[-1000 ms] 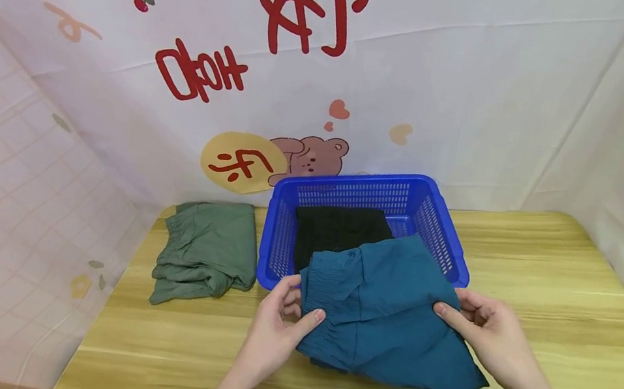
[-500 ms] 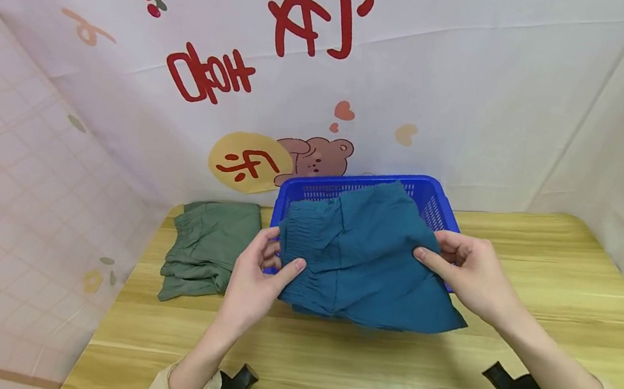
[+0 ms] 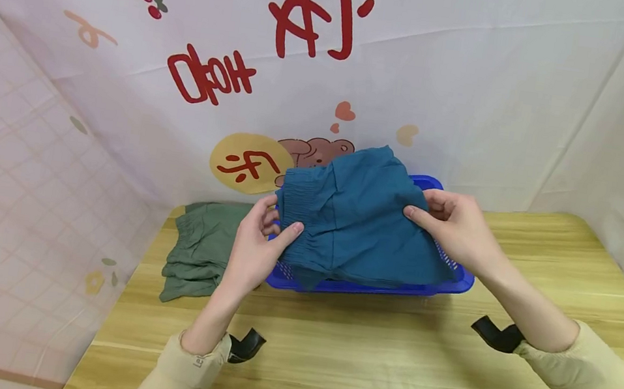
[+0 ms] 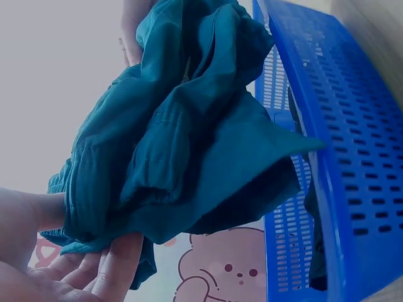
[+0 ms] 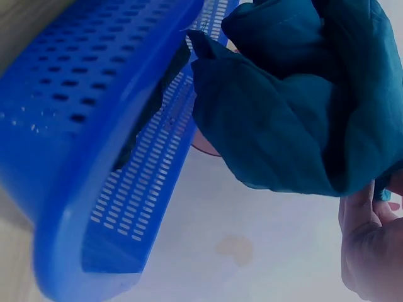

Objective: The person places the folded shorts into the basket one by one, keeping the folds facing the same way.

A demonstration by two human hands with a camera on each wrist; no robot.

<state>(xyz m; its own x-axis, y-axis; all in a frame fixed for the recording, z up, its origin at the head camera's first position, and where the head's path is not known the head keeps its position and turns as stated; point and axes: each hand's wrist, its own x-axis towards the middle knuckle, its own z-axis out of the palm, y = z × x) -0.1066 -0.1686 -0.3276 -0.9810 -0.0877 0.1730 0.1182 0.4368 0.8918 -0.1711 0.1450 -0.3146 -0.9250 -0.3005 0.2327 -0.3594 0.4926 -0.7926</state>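
Mid-frame: teal garment (image 3: 364,221) pinched at 2 edges by left hand (image 3: 256,246), right hand (image 3: 458,230); best kept level over blue basket (image 3: 457,286).

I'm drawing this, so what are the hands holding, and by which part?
Teal elastic-waist bottoms: left fingers pinch the gathered waistband, right fingers the opposite edge.

Head view bright, fairly sharp; wrist views dimmer, bluish.
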